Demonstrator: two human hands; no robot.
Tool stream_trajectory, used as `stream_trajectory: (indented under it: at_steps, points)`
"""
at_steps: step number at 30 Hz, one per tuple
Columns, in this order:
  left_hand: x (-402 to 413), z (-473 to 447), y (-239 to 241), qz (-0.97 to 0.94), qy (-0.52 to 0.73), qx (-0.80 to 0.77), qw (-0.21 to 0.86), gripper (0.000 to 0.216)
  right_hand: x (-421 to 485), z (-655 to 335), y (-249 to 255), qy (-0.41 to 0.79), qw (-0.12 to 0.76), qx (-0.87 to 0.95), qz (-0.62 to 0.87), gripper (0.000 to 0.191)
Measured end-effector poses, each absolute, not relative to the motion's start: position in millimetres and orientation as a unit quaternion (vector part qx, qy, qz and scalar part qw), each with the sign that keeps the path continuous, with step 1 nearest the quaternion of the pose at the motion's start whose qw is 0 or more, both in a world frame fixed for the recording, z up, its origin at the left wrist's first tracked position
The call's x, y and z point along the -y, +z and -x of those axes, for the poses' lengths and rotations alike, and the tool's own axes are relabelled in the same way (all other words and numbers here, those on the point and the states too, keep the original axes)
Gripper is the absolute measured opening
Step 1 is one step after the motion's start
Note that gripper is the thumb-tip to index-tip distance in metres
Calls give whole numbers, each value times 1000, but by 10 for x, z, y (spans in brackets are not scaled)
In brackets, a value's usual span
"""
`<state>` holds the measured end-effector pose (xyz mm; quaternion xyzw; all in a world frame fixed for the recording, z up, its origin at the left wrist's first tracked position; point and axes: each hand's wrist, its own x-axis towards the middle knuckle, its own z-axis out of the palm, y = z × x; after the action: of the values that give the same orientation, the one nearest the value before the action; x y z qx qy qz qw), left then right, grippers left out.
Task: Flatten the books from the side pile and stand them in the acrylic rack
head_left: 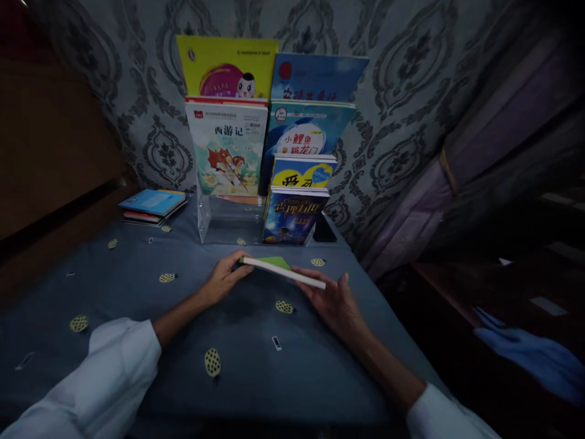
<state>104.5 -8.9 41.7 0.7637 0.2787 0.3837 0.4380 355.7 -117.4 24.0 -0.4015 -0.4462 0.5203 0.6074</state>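
A thin book (281, 271) with a green cover is held between my two hands above the cloth, its white page edge turned toward me. At its left end, my left hand (225, 277) pinches the corner. My right hand (336, 302) supports the right end, fingers under the book and thumb raised. Just beyond them stands a clear tiered book rack (231, 225). Its left side bears a white-covered book (228, 149) and a yellow book (228, 55). On its right side are a dark blue book (295, 216), a yellow-and-blue book (304, 172) and taller blue books (315, 125).
A small stack of books (153, 202) lies at the back left of the blue pineapple-print cloth (183, 353). A dark flat object (325, 228) sits right of the rack. Patterned wallpaper (402, 79) rises behind, and a tied curtain (439, 177) hangs at the right.
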Motion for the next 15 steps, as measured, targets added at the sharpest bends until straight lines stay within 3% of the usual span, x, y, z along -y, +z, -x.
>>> stream_trajectory:
  at_steps: [4,10,15]
  points:
    - [57,-1101,441,-703,459,-275,469,44,1014,-3373,273,409,631,486,445,45]
    - [73,-1128,446,-638,512,-299,492,59,717,-3081,441,233,667,551,443,33]
    - [125,-1088,427,-641,504,-317,484,64,713,-3002,433,213,631,580,470,35]
